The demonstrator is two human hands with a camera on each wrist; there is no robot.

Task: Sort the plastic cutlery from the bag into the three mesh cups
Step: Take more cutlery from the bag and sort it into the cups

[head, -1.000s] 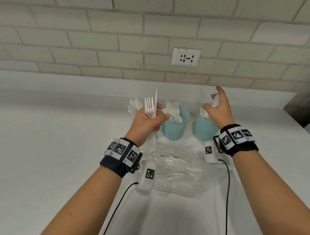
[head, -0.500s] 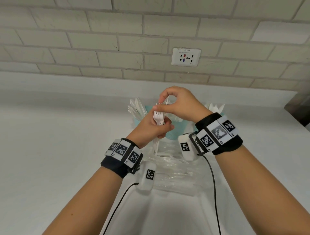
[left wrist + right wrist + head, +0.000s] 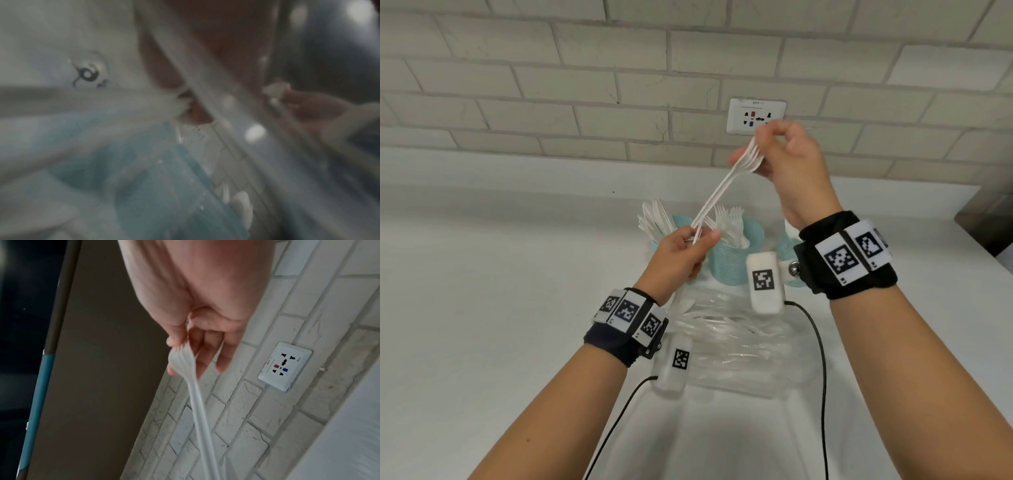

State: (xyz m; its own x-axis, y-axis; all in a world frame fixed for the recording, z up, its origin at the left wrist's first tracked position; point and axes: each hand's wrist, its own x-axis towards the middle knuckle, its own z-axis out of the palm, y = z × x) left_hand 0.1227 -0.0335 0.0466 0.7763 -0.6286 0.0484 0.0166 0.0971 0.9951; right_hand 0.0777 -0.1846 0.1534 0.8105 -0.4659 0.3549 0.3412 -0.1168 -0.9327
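Observation:
My right hand is raised in front of the wall and pinches the heads of two or three white plastic forks; the right wrist view shows the forks held by the tines. Their handles slant down to my left hand, whose thumb and fingers still close round the handle ends and round other white cutlery that hangs below the palm. Behind stand three teal mesh cups: the left cup with knives, the middle cup with forks, the right cup mostly hidden by my right wrist. The clear bag lies before them.
The white counter runs back to a brick wall with a socket plate. Two black cables trail from the wrist cameras over the counter. A dark object sits at the right edge. The left wrist view is blurred.
My right hand left the right cup, came over to the left hand, took the forks by their heads, then lifted them up and to the right. My left hand sank a little.

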